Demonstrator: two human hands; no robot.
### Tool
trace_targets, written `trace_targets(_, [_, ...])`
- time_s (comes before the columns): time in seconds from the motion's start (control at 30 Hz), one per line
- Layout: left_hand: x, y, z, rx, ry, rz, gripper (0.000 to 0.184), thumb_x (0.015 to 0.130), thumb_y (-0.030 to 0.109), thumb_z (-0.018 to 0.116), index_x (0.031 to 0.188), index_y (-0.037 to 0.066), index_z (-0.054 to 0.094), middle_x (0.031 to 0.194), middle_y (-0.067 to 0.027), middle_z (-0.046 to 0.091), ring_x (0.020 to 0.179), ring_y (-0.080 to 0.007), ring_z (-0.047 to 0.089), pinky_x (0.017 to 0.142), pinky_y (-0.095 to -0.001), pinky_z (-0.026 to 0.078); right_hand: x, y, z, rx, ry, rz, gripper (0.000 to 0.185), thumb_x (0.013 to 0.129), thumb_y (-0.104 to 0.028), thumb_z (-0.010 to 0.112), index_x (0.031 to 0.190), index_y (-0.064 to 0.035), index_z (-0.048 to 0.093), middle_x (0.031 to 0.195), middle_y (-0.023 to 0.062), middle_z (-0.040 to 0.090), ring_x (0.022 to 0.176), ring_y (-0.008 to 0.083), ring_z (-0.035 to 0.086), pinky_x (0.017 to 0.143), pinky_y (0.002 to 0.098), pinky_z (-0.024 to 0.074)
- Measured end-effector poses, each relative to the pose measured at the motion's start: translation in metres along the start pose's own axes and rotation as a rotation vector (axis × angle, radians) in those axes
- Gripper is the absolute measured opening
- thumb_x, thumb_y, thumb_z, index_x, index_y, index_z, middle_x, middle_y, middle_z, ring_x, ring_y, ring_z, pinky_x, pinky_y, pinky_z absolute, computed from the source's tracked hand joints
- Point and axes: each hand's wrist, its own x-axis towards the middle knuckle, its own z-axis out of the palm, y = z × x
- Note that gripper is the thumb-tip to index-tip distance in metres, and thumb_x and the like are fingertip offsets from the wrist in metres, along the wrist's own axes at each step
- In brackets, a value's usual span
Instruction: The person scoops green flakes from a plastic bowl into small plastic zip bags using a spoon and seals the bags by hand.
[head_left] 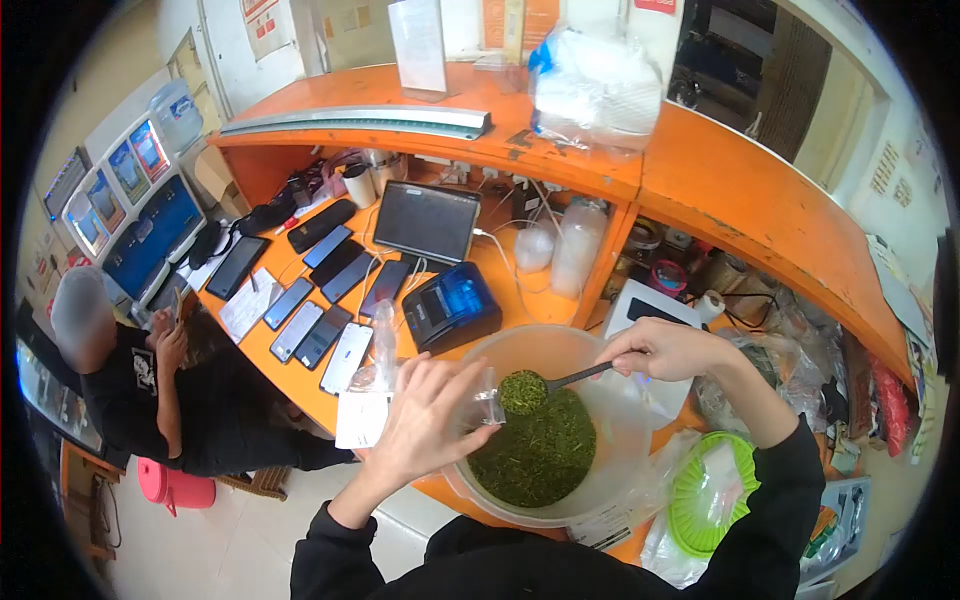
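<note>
My right hand point(665, 352) is closed round the handle of a dark spoon point(578, 376). A heap of chopped green herbs point(524, 392) fills the spoon's bowl, above a large translucent plastic tub point(625, 440). More chopped herbs point(535, 460) cover the tub's bottom. At the tub's left rim, my left hand point(428, 415) grips a small clear plastic bag point(487, 402) between thumb and fingers, its mouth close to the loaded spoon. My left palm and part of the bag are hidden behind the back of the hand.
Left of the tub are a black printer point(450, 308), a tablet screen point(428, 222) and several phones point(298, 332). A bright green basket point(690, 500) sits at right. An orange shelf point(575, 165) curves overhead. Another person point(130, 370) sits at left, holding a phone.
</note>
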Motion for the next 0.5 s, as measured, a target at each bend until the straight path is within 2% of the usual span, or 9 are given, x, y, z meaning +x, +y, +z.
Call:
trace_targets(0.17, [0.023,0.008,0.026,-0.042,-0.046,0.117,0.062,0.065,0.027,0.073,0.118,0.002,0.052,0.102,-0.0106,0.055,0.101,-0.0269,0.049,0.094,-0.0418,0.033,-0.007,0.004,0.006,-0.090,0.098,0.010,0.026,0.080,0.000,0.050,0.101,-0.0043,0.064,0.074,0.0103,0.060,0.072,0.0147,0.054,0.066,0.0281,0.0433])
trace_targets(0.2, [0.028,0.011,0.028,-0.075,-0.045,0.114,0.061,0.066,0.026,0.073,0.117,0.001,0.052,0.102,-0.0117,0.056,0.099,-0.0286,0.050,0.091,-0.0404,0.035,-0.010,0.000,0.010,-0.098,0.146,0.000,0.027,0.080,0.001,0.053,0.104,-0.0033,0.063,0.070,0.0062,0.052,0.066,0.0151,0.048,0.064,0.0283,0.0385])
trace_targets(0.3, [0.037,0.003,0.041,-0.303,-0.134,0.013,0.058,0.069,0.024,0.071,0.118,0.000,0.052,0.108,-0.0112,0.056,0.104,-0.0243,0.050,0.092,-0.0356,0.036,-0.020,-0.009,0.029,-0.664,0.411,-0.178,0.037,0.068,0.000,0.057,0.104,-0.0039,0.062,0.090,0.0104,0.059,0.075,0.0184,0.054,0.070,0.0300,0.0390])
trace_targets(0.33, [0.039,0.001,0.042,-0.505,-0.164,-0.051,0.055,0.071,0.023,0.070,0.119,0.000,0.051,0.111,-0.0103,0.055,0.106,-0.0221,0.049,0.094,-0.0339,0.036,-0.025,-0.016,0.038,-0.843,0.567,-0.279,0.039,0.065,-0.004,0.059,0.104,-0.0037,0.060,0.094,0.0076,0.057,0.077,0.0181,0.052,0.070,0.0294,0.0352])
trace_targets(0.43, [0.041,-0.004,0.042,-1.097,-0.274,-0.212,0.049,0.077,0.018,0.066,0.121,0.000,0.050,0.119,-0.0079,0.052,0.112,-0.0163,0.046,0.097,-0.0300,0.033,-0.037,-0.042,0.050,-1.360,0.804,-0.462,0.034,0.067,-0.008,0.059,0.101,-0.0024,0.060,0.090,0.0064,0.055,0.078,0.0163,0.051,0.068,0.0280,0.0344])
trace_targets(0.5, [0.042,-0.005,0.041,-1.474,-0.367,-0.294,0.047,0.080,0.014,0.063,0.122,-0.001,0.048,0.123,-0.0066,0.049,0.115,-0.0134,0.043,0.100,-0.0288,0.031,-0.039,-0.050,0.048,-1.413,0.870,-0.506,0.034,0.067,-0.010,0.057,0.099,-0.0003,0.060,0.087,0.0055,0.054,0.078,0.0146,0.051,0.066,0.0263,0.0334])
